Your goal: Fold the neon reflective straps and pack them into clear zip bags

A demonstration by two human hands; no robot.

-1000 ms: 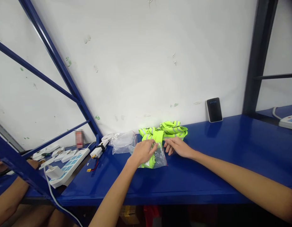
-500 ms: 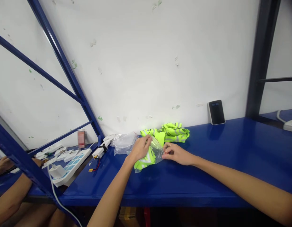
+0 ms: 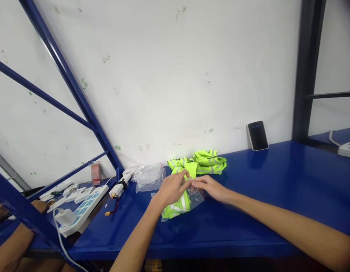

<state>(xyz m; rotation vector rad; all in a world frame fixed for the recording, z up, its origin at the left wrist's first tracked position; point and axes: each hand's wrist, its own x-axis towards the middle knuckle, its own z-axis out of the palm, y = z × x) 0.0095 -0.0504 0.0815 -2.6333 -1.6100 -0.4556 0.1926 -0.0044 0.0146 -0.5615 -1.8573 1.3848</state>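
Note:
A clear plastic bag [image 3: 196, 198] with a folded yellow-green reflective vest [image 3: 178, 208] inside lies on the blue table [image 3: 248, 211]. My left hand [image 3: 174, 187] pinches the bag's top edge. Close against it, fingertips nearly meeting, my right hand [image 3: 211, 187] pinches the same edge, where a thin red line shows. Just behind my hands, more yellow-green reflective vests [image 3: 210, 162] lie in a loose pile near the wall. Left of my left hand are flattened clear plastic bags [image 3: 149, 176].
A white device with a dark screen [image 3: 257, 136] leans on the wall at right. At left are a white box with battery leads [image 3: 118, 189], a power strip [image 3: 85, 211] and a blue rack post [image 3: 104, 145]. Beyond it shows another person's arm [image 3: 20, 234].
My right hand has moved left along the bag's edge to meet my left hand. The bag's open side now lies lower, toward me. The view has shifted slightly.

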